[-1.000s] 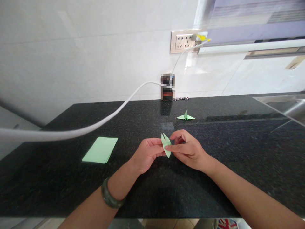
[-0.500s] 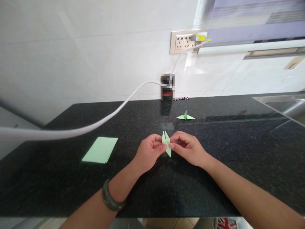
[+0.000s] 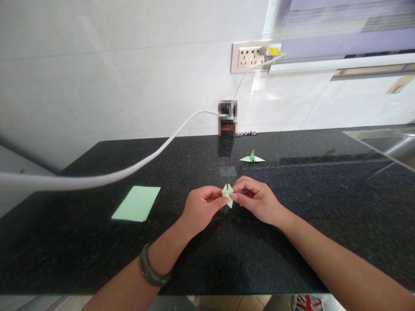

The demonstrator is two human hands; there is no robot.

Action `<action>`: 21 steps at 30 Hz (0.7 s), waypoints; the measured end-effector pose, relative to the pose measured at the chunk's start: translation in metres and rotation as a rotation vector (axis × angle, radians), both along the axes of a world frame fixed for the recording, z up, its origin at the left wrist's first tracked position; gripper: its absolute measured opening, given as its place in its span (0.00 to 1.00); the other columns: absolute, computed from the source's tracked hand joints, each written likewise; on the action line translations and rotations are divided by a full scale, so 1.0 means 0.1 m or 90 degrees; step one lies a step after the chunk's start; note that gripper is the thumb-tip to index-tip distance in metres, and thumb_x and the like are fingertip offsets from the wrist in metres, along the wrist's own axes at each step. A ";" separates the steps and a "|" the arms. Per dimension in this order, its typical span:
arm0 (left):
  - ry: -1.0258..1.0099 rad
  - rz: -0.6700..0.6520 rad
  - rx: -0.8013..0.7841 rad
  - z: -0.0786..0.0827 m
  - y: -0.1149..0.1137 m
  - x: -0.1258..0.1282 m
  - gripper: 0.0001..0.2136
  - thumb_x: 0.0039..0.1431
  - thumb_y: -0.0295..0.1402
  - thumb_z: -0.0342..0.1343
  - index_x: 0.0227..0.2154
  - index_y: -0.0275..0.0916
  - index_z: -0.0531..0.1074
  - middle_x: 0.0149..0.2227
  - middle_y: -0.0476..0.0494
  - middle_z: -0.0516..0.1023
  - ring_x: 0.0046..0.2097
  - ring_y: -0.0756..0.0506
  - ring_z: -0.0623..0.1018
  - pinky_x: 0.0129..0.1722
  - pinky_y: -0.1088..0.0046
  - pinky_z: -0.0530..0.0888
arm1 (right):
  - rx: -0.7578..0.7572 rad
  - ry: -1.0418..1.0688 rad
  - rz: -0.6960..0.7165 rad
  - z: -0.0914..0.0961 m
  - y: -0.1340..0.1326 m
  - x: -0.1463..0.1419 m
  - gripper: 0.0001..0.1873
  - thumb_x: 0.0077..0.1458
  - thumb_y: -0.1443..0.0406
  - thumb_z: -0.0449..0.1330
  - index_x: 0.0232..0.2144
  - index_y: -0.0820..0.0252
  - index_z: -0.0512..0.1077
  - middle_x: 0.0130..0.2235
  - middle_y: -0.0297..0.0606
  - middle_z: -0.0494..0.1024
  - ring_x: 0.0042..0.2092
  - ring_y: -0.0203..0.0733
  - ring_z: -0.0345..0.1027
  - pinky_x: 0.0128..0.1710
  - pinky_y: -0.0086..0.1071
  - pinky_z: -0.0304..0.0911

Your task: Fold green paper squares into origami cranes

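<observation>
A small folded piece of light green paper (image 3: 228, 193) is held just above the dark countertop, with two points at its top and one point below. My left hand (image 3: 204, 208) pinches its left side between thumb and fingers. On the right side, my right hand (image 3: 254, 199) grips it the same way, thumb in front. Beyond the hands, a finished-looking green origami crane (image 3: 252, 158) rests on the counter with its wings spread. To the left lies a stack of green paper sheets (image 3: 136, 204), apart from both hands.
A white cable (image 3: 142, 162) arches over the left of the counter (image 3: 81, 242) to a blurred-out object (image 3: 228, 119) against the wall. Beside that object lies a beaded strand (image 3: 247, 134). A wall socket (image 3: 249, 57) holds a plug. The sink edge (image 3: 382, 151) is at far right.
The folded paper has tilted, so its upper points and lower tip look shorter. My left hand has shifted slightly down; the crane and stack stay put.
</observation>
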State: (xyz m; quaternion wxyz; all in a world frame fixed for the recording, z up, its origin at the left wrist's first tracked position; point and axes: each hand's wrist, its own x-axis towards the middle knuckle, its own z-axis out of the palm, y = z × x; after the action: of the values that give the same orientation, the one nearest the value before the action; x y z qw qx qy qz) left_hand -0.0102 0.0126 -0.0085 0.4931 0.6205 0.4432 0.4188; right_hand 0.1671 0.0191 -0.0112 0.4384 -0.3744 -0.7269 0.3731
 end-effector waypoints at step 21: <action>-0.027 -0.052 -0.041 0.03 0.00 0.00 0.08 0.48 0.34 0.56 0.23 0.33 0.71 0.22 0.49 0.73 0.24 0.53 0.69 0.25 0.78 0.65 | -0.236 0.093 0.074 0.01 -0.03 -0.02 0.09 0.48 0.62 0.59 0.26 0.63 0.68 0.24 0.32 0.68 0.23 0.30 0.60 0.23 0.26 0.59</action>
State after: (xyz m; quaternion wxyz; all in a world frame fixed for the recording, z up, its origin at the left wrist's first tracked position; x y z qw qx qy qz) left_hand -0.0100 0.0126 -0.0055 0.5387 0.6127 0.4205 0.3969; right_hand 0.1647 0.0160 -0.0098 0.3914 -0.3778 -0.6327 0.5512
